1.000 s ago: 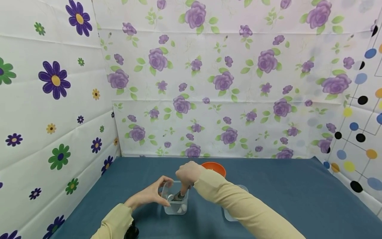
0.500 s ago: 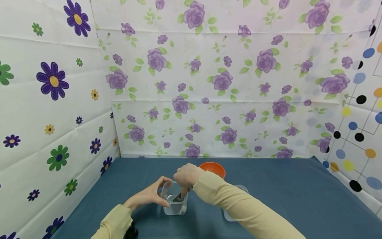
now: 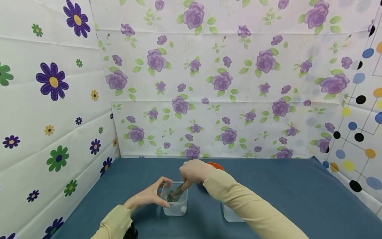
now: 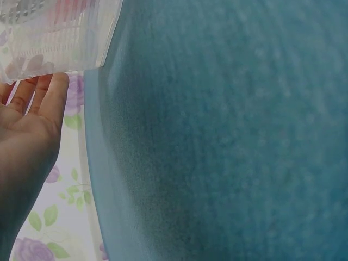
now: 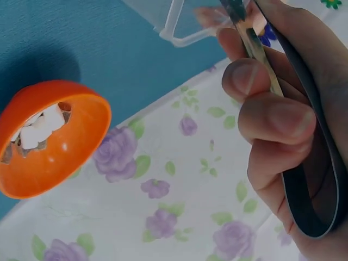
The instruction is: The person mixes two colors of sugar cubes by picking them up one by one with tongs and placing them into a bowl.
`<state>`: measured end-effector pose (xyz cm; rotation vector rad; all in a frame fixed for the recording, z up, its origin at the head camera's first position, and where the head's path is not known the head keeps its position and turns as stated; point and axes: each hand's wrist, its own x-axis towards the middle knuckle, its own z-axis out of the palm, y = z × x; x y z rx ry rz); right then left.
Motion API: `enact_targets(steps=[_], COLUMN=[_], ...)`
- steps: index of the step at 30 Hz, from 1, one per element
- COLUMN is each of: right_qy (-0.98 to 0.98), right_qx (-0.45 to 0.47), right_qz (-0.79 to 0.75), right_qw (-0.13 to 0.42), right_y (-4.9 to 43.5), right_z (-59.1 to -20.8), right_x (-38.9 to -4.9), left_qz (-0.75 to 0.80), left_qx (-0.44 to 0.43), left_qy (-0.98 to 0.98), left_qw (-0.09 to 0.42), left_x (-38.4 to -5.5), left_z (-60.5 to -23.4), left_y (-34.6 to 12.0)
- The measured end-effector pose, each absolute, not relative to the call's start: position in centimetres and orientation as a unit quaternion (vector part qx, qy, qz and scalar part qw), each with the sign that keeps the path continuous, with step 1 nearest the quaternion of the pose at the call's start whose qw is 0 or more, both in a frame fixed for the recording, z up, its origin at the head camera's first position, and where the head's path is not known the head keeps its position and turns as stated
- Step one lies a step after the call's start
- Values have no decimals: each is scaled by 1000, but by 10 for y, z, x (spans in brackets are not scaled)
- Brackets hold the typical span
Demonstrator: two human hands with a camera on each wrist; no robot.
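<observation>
My left hand grips a clear plastic container from its left side, thumb near and fingers far. In the left wrist view the fingertips touch the container wall. My right hand holds metal tongs slanted down into the container; their U-shaped bend shows in the right wrist view. A small white piece lies at the container's right corner. Whether anything is between the tongs' tips cannot be made out.
Behind my right hand stands an orange bowl holding several white pieces. A clear flat plastic lid or tray lies under my right sleeve. Blue cloth covers the table, with floral sheets around it. A black object sits by my left sleeve.
My right hand has shifted a little right and up, and the tongs have risen slightly in the container. The hand now hides more of the orange bowl. My left hand has stayed put.
</observation>
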<state>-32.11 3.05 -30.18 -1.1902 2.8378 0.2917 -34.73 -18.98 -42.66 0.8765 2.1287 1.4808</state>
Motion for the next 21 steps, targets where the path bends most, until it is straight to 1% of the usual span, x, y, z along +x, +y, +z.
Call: enact_targets(steps=[4,12,21], right_qy=[917,916,897], right_qx=[-394,-396,-419], right_qz=[60,-40,-133], right_qw=[25,47,51], right_y=[44,67,96], right_z=[-299,-299,-292], right_x=[-323,-327,-330], left_qz=[530,530,532], left_qx=[313,304,310], left_qy=[763,767,765], left_qw=[198,195,191], left_x=[-347,-345,-345], left_z=[-427,-428,-426], left_y=[-191,-192,-189])
